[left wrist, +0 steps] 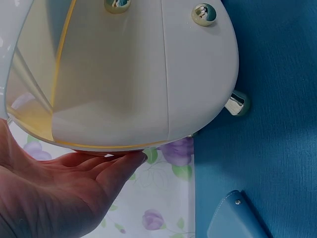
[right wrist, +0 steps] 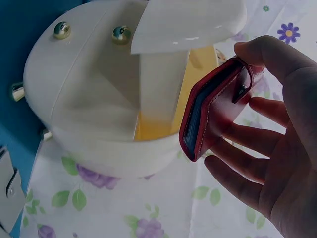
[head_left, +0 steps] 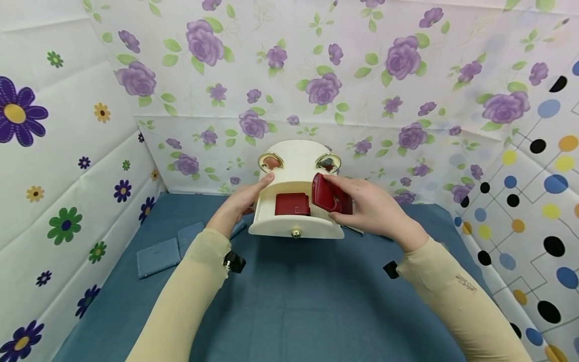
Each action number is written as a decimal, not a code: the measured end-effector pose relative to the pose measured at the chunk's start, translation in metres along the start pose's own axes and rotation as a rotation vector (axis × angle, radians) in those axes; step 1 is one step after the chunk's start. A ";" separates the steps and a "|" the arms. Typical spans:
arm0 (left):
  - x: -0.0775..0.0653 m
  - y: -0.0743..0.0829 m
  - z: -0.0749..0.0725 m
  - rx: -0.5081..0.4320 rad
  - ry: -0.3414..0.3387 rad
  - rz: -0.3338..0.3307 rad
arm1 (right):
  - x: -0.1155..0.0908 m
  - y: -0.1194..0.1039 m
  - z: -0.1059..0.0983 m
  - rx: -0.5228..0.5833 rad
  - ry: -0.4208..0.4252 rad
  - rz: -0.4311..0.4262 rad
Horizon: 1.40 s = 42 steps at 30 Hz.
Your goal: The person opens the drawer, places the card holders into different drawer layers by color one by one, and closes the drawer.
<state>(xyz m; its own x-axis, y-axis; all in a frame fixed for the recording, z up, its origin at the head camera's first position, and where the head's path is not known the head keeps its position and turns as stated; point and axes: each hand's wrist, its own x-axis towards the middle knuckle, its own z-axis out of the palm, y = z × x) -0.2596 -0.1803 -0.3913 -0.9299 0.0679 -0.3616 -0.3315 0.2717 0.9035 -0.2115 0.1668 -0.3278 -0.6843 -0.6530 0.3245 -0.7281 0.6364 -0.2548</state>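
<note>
A cream-coloured small chest (head_left: 296,158) stands at the back of the table, its top drawer (head_left: 296,226) pulled out. One red wallet (head_left: 291,204) with a strap lies in that drawer. My right hand (head_left: 373,208) pinches a second red wallet (right wrist: 223,106) between thumb and fingers, over the drawer's right end. In the right wrist view it looks folded, with a snap strap on its edge. Against the chest's left side rests my left hand (head_left: 239,201), its fingers (left wrist: 116,171) extended along the curved wall and holding nothing.
Blue wallets (head_left: 158,258) lie on the blue cloth (head_left: 294,311) left of the chest. A pale wallet (right wrist: 9,183) shows at the right wrist view's edge. Flowered sheets (head_left: 294,75) hang behind. The chest has gold knobs (left wrist: 204,14) and short gold feet (left wrist: 237,103).
</note>
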 end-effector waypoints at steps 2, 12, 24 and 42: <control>0.000 0.000 0.000 0.001 -0.001 0.001 | 0.003 -0.002 0.001 0.013 0.001 -0.011; 0.001 0.000 0.000 0.011 -0.005 -0.004 | 0.019 -0.011 0.005 0.062 -0.019 -0.052; -0.001 -0.001 0.000 0.008 -0.002 -0.011 | 0.030 -0.012 0.006 0.090 -0.066 -0.073; 0.001 0.000 -0.001 0.005 -0.012 0.001 | 0.026 -0.007 0.008 0.129 -0.099 -0.060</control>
<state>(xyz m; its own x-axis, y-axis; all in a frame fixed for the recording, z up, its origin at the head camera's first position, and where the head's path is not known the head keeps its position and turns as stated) -0.2602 -0.1814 -0.3917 -0.9281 0.0797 -0.3636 -0.3298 0.2766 0.9026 -0.2249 0.1419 -0.3252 -0.6357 -0.7293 0.2531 -0.7624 0.5414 -0.3545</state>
